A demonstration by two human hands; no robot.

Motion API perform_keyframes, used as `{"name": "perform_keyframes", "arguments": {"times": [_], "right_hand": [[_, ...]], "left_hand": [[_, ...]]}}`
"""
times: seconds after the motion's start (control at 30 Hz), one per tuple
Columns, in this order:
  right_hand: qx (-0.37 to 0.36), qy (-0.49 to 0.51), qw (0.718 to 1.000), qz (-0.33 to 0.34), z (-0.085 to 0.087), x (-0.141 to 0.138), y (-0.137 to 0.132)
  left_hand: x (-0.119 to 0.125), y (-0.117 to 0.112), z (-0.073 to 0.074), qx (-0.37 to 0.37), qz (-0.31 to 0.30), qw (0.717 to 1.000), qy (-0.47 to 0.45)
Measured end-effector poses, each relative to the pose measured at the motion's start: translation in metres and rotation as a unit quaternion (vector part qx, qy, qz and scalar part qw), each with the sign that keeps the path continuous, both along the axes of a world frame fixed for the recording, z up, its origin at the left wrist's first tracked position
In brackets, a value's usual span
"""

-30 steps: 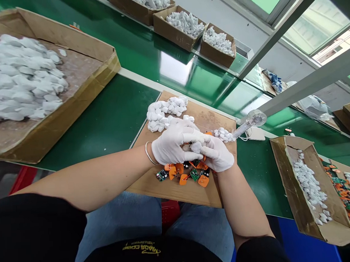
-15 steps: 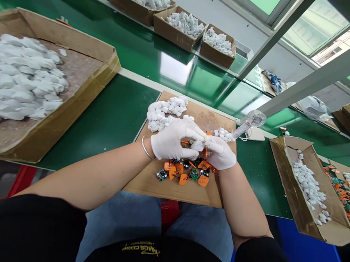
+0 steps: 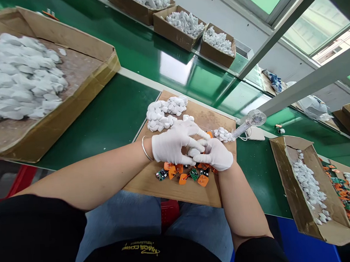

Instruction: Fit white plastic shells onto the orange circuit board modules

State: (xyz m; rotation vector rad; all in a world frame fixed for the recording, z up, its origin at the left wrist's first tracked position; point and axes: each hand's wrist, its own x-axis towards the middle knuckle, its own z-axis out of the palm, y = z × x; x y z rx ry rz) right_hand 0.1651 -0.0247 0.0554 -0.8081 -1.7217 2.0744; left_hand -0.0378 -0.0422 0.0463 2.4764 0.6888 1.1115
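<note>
My left hand (image 3: 175, 144) and my right hand (image 3: 214, 154) wear white gloves and meet above a cardboard sheet (image 3: 166, 190). Between their fingers is a small white plastic piece (image 3: 194, 152), partly hidden, with a bit of orange by the left fingertips. Just below my hands lie orange plug parts (image 3: 202, 180) and green circuit boards (image 3: 194, 174). A heap of white plastic casings (image 3: 165, 112) lies beyond my left hand. A smaller heap (image 3: 223, 135) lies beyond my right hand.
A large cardboard box (image 3: 71, 46) of white casings stands left on the green belt (image 3: 110, 122). A box (image 3: 298, 187) at right holds more, beside orange parts (image 3: 345, 194). Several filled boxes (image 3: 175, 29) line the far side. A clear plastic tool (image 3: 252, 121) lies beyond the sheet.
My hands have drawn slightly toward me and my left fingers have spread, with the white piece still between my hands. The heaps on the sheet look unmoved.
</note>
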Motion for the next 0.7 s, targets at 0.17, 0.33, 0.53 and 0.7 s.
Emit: {"name": "perform_keyframes", "arguments": {"times": [0.17, 0.33, 0.53, 0.7], "right_hand": [[0.03, -0.013, 0.999, 0.013, 0.002, -0.004, -0.002], [0.091, -0.062, 0.991, -0.073, -0.004, -0.01, -0.01], [0.124, -0.1, 0.983, -0.095, -0.004, -0.013, -0.017], [0.109, -0.076, 0.987, -0.095, -0.002, -0.014, -0.016]], "left_hand": [[0.001, -0.002, 0.0, 0.032, 0.019, 0.999, 0.024], [0.008, -0.007, 0.0, 0.057, 0.058, 0.994, 0.07], [0.013, -0.005, -0.005, 0.076, 0.051, 0.995, 0.031], [0.012, -0.006, -0.005, 0.095, 0.05, 0.994, 0.006]]}}
